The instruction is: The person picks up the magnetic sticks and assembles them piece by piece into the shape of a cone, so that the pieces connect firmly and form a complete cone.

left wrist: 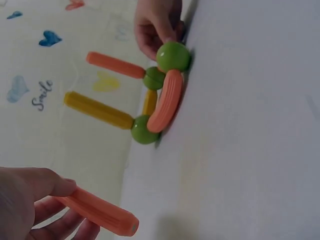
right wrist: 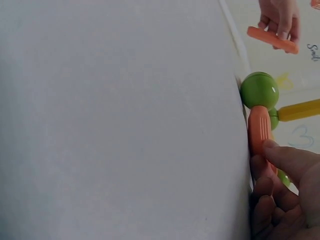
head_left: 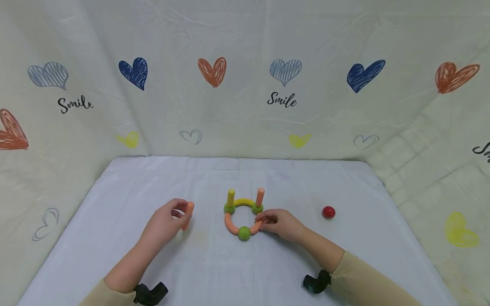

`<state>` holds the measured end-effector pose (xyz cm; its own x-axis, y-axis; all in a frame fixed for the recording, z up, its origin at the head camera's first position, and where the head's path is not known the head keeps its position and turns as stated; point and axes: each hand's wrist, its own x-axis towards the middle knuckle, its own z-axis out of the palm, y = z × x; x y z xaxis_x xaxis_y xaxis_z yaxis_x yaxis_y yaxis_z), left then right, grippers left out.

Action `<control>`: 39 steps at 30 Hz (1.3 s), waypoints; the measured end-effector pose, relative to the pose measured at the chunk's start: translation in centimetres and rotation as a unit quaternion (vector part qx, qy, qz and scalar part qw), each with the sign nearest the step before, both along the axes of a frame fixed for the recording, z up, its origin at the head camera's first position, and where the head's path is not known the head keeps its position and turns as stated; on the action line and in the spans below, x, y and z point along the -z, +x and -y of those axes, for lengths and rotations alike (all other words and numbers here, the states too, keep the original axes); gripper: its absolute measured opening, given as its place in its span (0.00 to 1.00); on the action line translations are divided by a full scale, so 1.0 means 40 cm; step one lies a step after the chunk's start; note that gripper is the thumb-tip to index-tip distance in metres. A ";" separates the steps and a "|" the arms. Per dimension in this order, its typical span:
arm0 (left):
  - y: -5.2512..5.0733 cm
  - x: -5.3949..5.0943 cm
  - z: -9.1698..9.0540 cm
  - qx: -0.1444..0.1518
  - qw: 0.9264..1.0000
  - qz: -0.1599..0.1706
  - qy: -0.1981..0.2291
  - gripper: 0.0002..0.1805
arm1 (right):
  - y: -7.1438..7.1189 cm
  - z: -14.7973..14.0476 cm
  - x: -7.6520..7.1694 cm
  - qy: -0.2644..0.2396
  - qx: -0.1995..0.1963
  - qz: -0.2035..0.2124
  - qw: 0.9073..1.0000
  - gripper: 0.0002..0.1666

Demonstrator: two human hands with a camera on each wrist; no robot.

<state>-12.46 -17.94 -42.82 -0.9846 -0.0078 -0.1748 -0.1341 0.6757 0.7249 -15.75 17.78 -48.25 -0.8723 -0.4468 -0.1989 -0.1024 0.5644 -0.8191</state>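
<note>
My left hand pinches a straight orange rod between thumb and fingers, held above the cloth left of the ring. A ring of curved orange and yellow pieces joined by green balls lies on the table; its front green ball faces me. From its two far balls a yellow rod and an orange rod stand upright. My right hand pinches the curved orange piece on the ring's right side. That hand partly covers the piece.
A red ball lies on the white cloth to the right of the ring. Behind the table hangs a pale curtain printed with hearts and words. Black wrist cameras sit on both forearms.
</note>
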 end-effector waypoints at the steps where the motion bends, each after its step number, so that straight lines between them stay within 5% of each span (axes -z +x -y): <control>1: 0.001 0.001 -0.011 0.004 1.000 -0.003 0.005 0.20 | 0.000 0.000 0.000 0.000 0.000 0.000 1.000 0.12; 20: 0.020 -0.007 -0.228 0.100 0.989 -0.070 0.088 0.13 | 0.005 0.001 -0.005 0.011 0.005 -0.001 1.000 0.11; 39: 0.020 0.006 -0.303 0.152 0.979 -0.075 0.118 0.12 | 0.004 -0.002 -0.003 -0.009 -0.006 -0.010 1.000 0.12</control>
